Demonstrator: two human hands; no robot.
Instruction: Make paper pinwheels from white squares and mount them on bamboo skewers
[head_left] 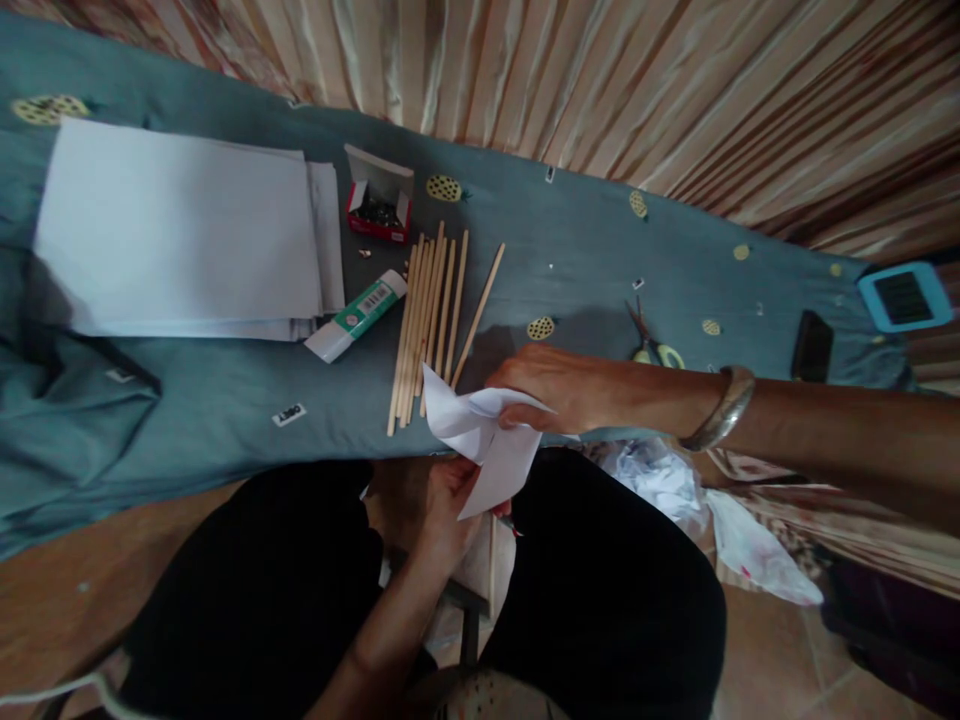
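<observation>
A: Where's the paper rn?

B: Folded white paper (491,440) is off the table, held in the air at the near edge, just above the person's lap. Both hands are on it.

A: Right hand?

B: Right hand (551,385) comes in from the right, wrist w/ a metal bangle (726,405). Fingers curled over the top fold, pinching the paper's upper edge. Not spread.

A: And the left?

B: Left hand (446,505) is lower, between the knees, gripping the paper's bottom corner from underneath. Fingers closed round it (mostly hidden behind the sheet, so can't tell exactly which ones press).

A: What's nearby on the table?

B: Bundle of wooden sticks (431,315) lying on the grey-blue cloth (225,400), their near ends just beside the paper's left tip. One stick lies tilted apart from the rest. Glue stick (358,315) is left of the sticks, on its side, touching the stack of white sheets (180,235). Small red box (379,200) w/ its lid flipped up sits behind the sticks, dark bits inside, too small to tell what. Scissors (652,340) lie behind the right forearm. Blue device (904,297) at the far right end, a dark flat thing (811,345) near it.
</observation>
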